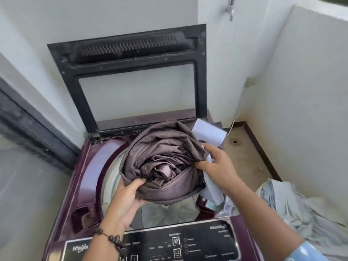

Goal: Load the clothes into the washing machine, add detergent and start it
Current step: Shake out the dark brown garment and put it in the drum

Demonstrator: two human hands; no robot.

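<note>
I hold the bundled mauve sheet [162, 162] between both hands, directly above the open drum [116, 178] of the washing machine [90, 185]. My left hand [126, 200] curls round the bundle's near lower edge, thumb on top; my right hand [216, 166] pinches its right rim, fingers clamped on cloth. The bundle lies ahead of my left fingers and to the left of my right ones, its bulk straight over the opening, so I judge it must go downward.
</note>
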